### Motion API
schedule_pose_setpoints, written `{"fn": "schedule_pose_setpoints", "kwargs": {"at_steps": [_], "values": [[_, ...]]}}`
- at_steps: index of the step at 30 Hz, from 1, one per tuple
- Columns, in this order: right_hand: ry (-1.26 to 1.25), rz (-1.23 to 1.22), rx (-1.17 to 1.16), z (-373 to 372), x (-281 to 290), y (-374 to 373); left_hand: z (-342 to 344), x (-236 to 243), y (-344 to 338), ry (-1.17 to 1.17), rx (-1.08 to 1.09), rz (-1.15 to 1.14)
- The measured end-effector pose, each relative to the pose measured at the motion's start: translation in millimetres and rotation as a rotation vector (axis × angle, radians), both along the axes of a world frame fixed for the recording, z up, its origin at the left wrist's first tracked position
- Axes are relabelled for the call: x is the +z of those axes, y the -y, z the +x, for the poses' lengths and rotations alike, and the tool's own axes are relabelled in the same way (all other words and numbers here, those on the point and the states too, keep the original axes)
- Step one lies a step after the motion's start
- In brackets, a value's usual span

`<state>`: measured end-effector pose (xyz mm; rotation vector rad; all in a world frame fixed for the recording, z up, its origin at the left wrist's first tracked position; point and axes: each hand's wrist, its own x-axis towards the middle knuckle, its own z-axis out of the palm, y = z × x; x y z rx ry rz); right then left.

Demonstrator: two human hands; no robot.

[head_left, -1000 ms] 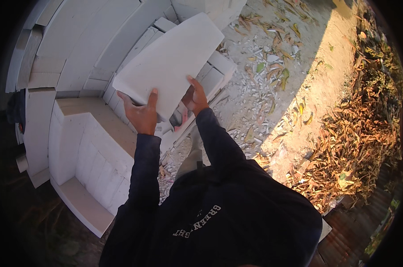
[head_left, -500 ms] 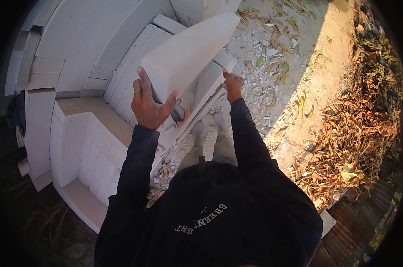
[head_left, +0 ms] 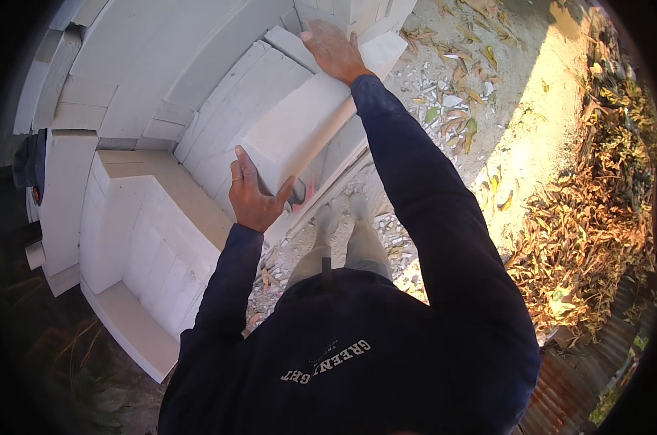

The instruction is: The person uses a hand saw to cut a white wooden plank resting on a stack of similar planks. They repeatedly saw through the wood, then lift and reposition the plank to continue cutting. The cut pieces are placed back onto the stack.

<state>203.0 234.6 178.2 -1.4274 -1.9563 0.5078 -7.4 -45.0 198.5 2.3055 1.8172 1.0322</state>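
A long, pale white block [head_left: 292, 119] with flat faces lies slantwise in front of me across other white slabs. My left hand [head_left: 256, 199] grips its near end, fingers up one side and thumb on the other. Farther along, my right hand [head_left: 332, 51] reaches over the top of the same block, its fingers curving over the left edge. Under the block's near end, a dark grey object [head_left: 297, 192] with something pinkish-red beside it is partly hidden, and I cannot make out what it is.
White slabs and blocks [head_left: 143, 65] are stacked at the left, with a stepped white block [head_left: 158, 225] nearer me. White chips and leaves litter the ground [head_left: 444, 109]. A heap of dry leaves [head_left: 575, 239] and rusty corrugated sheet [head_left: 582, 377] lie at the right.
My right hand has moved from the right of the block, up and left, onto its far part. The block's near end sits lower in view, and my left hand still grips it.
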Motion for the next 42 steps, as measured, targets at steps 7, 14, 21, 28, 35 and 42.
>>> {"fn": "schedule_pose_setpoints", "kwargs": {"at_steps": [7,14,21,28,35,42], "values": [[-0.238,-0.605,-0.623,61,-29,4,15,-20,31,0.025,0.021,0.054],[-0.617,-0.798,-0.301,81,-45,17,63,-85,100,0.177,0.098,0.101],[-0.262,-0.476,-0.428,45,-63,19,63,-129,145,0.258,0.211,-0.086],[-0.231,-0.537,-0.295,-20,-43,-16,37,-117,115,0.204,0.339,-0.103],[-0.020,-0.648,-0.281,-91,-33,-23,9,-137,100,0.257,0.446,-0.214],[0.075,-0.670,-0.357,-134,-11,4,-14,-160,104,0.223,0.435,-0.152]]}}
